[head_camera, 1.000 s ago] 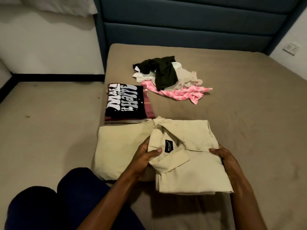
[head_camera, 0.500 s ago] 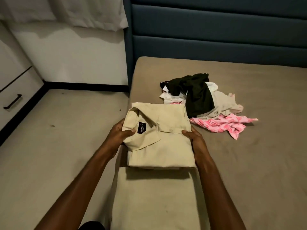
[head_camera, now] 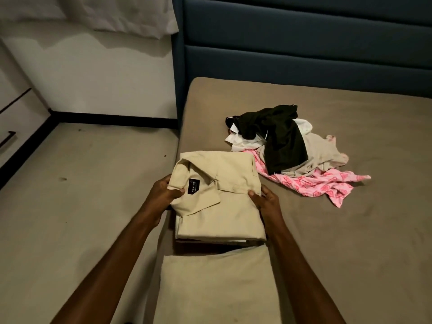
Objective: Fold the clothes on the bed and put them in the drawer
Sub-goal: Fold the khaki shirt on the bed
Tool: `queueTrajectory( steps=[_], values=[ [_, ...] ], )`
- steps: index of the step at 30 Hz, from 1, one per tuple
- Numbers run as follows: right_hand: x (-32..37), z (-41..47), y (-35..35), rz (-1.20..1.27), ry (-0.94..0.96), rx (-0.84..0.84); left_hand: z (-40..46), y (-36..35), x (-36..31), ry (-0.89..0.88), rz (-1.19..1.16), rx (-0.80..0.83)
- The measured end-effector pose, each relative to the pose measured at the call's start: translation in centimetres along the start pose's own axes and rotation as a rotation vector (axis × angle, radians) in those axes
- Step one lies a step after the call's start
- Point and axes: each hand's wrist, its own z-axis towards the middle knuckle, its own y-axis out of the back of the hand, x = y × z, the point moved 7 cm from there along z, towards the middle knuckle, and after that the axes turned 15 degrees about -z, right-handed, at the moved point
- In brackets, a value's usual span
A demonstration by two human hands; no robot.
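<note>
I hold a folded beige collared shirt [head_camera: 224,206] with a black neck label near the left edge of the brown bed [head_camera: 350,242]. My left hand [head_camera: 163,195] grips its left collar edge, thumb on top. My right hand [head_camera: 266,201] grips the right edge. The shirt lies over a thin stack of folded clothes, only their edges showing beneath it. A loose pile of unfolded clothes [head_camera: 285,146] lies further back, with a black garment on top and a pink patterned one [head_camera: 327,185] at its front.
A flat folded beige cloth [head_camera: 217,288] lies on the bed just in front of the shirt. A white drawer front with a black handle [head_camera: 9,136] shows at the far left, across the floor [head_camera: 81,183]. A blue padded headboard [head_camera: 304,54] stands behind.
Both hands carried the folded beige shirt away from me and leftward, over the folded black printed tee, which is now hidden under it. The view rose and turned left, showing the drawer.
</note>
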Motion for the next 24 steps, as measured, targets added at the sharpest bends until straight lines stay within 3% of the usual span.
queueTrajectory(
  steps=[3, 5, 7, 8, 11, 15, 24],
  values=[
    [1.6, -0.5, 0.4, -0.704, 0.008, -0.151, -0.5, 0.7, -2.9, -0.205, 0.386, -0.19],
    [3.8, -1.8, -0.1, -1.026, 0.183, -0.362, -1.8, -1.2, -5.7, -0.481, 0.696, -0.276],
    [5.5, -2.6, -1.8, -1.007, 0.352, -0.402, -2.2, -4.8, -7.2, -0.678, 0.869, -0.2],
    [5.6, -2.3, -2.9, -0.98, 0.389, -0.359, -1.6, -6.4, -6.7, -0.693, 0.989, -0.137],
    [3.9, -1.1, -6.2, -1.06, 0.431, -0.242, 1.6, -7.5, -1.3, -0.557, 1.255, 0.004],
    [0.2, 0.0, -7.5, -1.096, 0.433, -0.206, 3.5, -5.9, 3.1, -0.46, 1.134, 0.047],
    [0.8, 0.3, -7.0, -1.037, 0.43, -0.153, 3.5, -6.5, 2.2, -0.473, 1.203, 0.009]
  ],
)
